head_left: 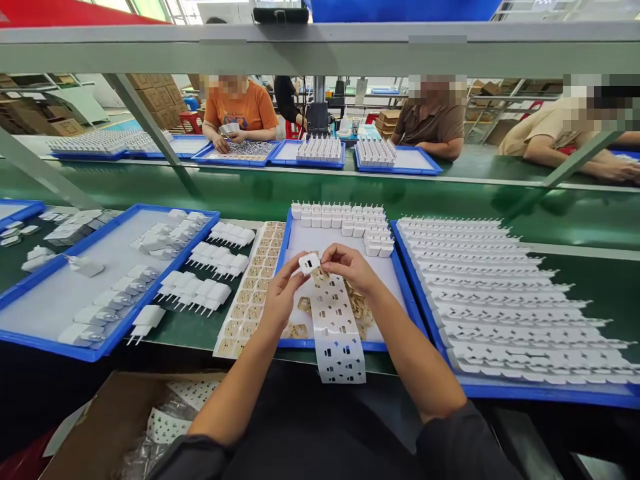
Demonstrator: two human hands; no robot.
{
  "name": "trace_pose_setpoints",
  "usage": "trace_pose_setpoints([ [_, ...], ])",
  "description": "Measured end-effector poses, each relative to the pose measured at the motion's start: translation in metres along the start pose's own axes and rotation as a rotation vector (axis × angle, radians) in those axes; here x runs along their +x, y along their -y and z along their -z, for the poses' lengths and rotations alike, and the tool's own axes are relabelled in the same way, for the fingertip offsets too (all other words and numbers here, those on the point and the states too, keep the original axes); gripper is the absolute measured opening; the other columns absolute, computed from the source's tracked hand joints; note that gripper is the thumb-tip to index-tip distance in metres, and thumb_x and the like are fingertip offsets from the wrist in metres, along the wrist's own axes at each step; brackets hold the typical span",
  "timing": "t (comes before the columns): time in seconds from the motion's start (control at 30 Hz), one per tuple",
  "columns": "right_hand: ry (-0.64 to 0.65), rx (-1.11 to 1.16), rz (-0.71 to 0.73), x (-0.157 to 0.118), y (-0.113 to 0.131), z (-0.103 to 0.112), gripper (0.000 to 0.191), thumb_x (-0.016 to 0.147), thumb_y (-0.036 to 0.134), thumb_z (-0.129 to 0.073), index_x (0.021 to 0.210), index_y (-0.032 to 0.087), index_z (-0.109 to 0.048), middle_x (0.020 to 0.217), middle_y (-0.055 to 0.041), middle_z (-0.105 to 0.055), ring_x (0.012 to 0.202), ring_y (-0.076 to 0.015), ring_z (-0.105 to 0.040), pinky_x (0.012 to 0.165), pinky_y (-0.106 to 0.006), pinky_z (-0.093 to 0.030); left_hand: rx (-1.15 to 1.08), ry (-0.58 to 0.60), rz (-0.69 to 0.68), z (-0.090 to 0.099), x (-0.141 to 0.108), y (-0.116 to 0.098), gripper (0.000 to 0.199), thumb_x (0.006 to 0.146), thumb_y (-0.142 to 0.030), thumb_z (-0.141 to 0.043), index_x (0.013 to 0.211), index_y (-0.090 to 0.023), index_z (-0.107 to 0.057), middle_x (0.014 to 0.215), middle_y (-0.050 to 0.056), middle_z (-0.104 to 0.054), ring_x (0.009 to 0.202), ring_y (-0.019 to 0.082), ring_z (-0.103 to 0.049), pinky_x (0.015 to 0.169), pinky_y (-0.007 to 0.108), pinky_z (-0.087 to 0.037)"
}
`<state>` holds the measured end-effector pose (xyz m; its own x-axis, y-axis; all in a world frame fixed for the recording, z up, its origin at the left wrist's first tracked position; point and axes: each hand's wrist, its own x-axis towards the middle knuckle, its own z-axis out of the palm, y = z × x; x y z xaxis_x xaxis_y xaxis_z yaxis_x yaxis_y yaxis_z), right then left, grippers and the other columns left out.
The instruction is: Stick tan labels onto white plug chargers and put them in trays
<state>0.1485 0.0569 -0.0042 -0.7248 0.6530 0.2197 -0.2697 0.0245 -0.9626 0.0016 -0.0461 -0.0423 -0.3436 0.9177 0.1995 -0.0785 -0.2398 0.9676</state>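
Note:
My left hand (280, 297) is closed on a white charger plug (309, 265), whose face with a dark port slot is turned toward me. At the plug's right edge, my right hand (354, 268) is pinched; a small tan piece seems to show by its fingertips, too small to make out. Below both hands a white strip with punched holes (340, 353) hangs over the front rim of a blue tray (413, 303). Tan cut-out pieces (361, 312) lie around the strip in this tray. Rows of white plugs (325, 217) stand upright at its far end.
Left of the tray lies a sheet of tan stickers (253, 287). Further left are loose plugs (195, 290) and a blue tray (113, 347) holding plugs. A full tray of plug rows (500, 300) is to the right. Co-workers sit across, behind a metal rail (350, 57).

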Motion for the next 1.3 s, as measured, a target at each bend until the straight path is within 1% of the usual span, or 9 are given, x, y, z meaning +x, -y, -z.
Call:
trace_pose_setpoints([
  [0.07,0.036,-0.023,-0.015,0.0,-0.002,-0.002,0.022,0.074,0.034,-0.077,0.079,0.018,-0.063,0.075,0.0008,-0.061,0.069,-0.0119,-0.058,0.066,-0.027,-0.046,0.078,0.05,-0.046,0.006,-0.002,0.002,0.047,0.085,-0.031,-0.063,0.131,-0.027,-0.057,0.141,0.007,-0.055,0.134,0.027,-0.047,0.098,0.039,-0.054],
  [0.1,0.056,-0.033,-0.021,0.0,-0.003,-0.002,0.021,0.075,0.034,-0.076,0.08,0.018,-0.063,0.076,0.0005,-0.062,0.07,-0.0119,-0.058,0.067,-0.027,-0.047,0.112,0.066,-0.061,0.009,-0.003,0.003,0.051,0.084,-0.03,-0.065,0.134,-0.027,-0.055,0.141,0.007,-0.054,0.135,0.027,-0.046,0.097,0.038,-0.055],
  [0.17,0.085,-0.052,-0.034,0.0,-0.003,-0.003,0.02,0.076,0.034,-0.076,0.08,0.018,-0.063,0.079,-0.0001,-0.062,0.071,-0.0122,-0.058,0.068,-0.027,-0.048,0.17,0.067,-0.074,0.014,-0.006,0.007,0.054,0.082,-0.032,-0.067,0.134,-0.026,-0.055,0.139,0.008,-0.056,0.131,0.028,-0.05,0.094,0.037,-0.057],
  [0.23,0.086,-0.073,-0.041,-0.001,-0.003,-0.003,0.02,0.076,0.035,-0.075,0.08,0.019,-0.064,0.079,-0.0003,-0.062,0.071,-0.0123,-0.057,0.068,-0.028,-0.048,0.233,0.038,-0.083,0.017,-0.01,0.01,0.05,0.081,-0.035,-0.069,0.129,-0.026,-0.06,0.132,0.008,-0.061,0.121,0.026,-0.058,0.089,0.037,-0.059],
  [0.33,0.034,-0.105,-0.026,-0.002,-0.003,-0.004,0.019,0.077,0.034,-0.074,0.081,0.019,-0.064,0.08,0.0001,-0.061,0.072,-0.0124,-0.057,0.069,-0.028,-0.049,0.355,-0.026,-0.138,0.016,-0.015,0.014,0.044,0.079,-0.036,-0.072,0.121,-0.026,-0.064,0.123,0.006,-0.065,0.11,0.024,-0.063,0.082,0.034,-0.062],
  [0.47,-0.058,-0.217,0.016,-0.002,-0.005,-0.01,0.014,0.08,0.032,-0.071,0.083,0.021,-0.064,0.084,-0.0004,-0.061,0.076,-0.013,-0.058,0.074,-0.029,-0.05,0.474,-0.078,-0.214,0.013,-0.018,0.013,0.041,0.079,-0.034,-0.072,0.119,-0.028,-0.063,0.121,0.005,-0.064,0.11,0.023,-0.061,0.076,0.03,-0.062],
  [0.67,-0.047,-0.375,0.028,-0.004,-0.005,-0.014,0.013,0.083,0.034,-0.068,0.086,0.022,-0.064,0.085,-0.0014,-0.064,0.082,-0.0162,-0.062,0.083,-0.035,-0.051,0.518,-0.094,-0.245,0.014,-0.017,0.013,0.039,0.08,-0.034,-0.071,0.118,-0.028,-0.063,0.118,0.005,-0.065,0.107,0.022,-0.062,0.072,0.028,-0.061],
  [1.07,-0.047,-0.396,0.041,-0.004,-0.006,-0.015,0.011,0.084,0.032,-0.067,0.085,0.022,-0.064,0.084,-0.0008,-0.064,0.08,-0.0157,-0.063,0.082,-0.035,-0.052,0.533,-0.098,-0.27,0.015,-0.017,0.014,0.039,0.081,-0.033,-0.072,0.118,-0.028,-0.063,0.116,0.005,-0.065,0.104,0.02,-0.062,0.072,0.027,-0.06],
  [1.3,-0.066,-0.492,0.095,-0.006,-0.004,-0.02,0.008,0.085,0.031,-0.066,0.086,0.023,-0.064,0.084,-0.0004,-0.065,0.08,-0.0159,-0.063,0.081,-0.034,-0.054,0.56,-0.102,-0.27,0.016,-0.018,0.013,0.038,0.081,-0.032,-0.071,0.118,-0.028,-0.063,0.116,0.005,-0.065,0.106,0.021,-0.062,0.072,0.027,-0.059],
])
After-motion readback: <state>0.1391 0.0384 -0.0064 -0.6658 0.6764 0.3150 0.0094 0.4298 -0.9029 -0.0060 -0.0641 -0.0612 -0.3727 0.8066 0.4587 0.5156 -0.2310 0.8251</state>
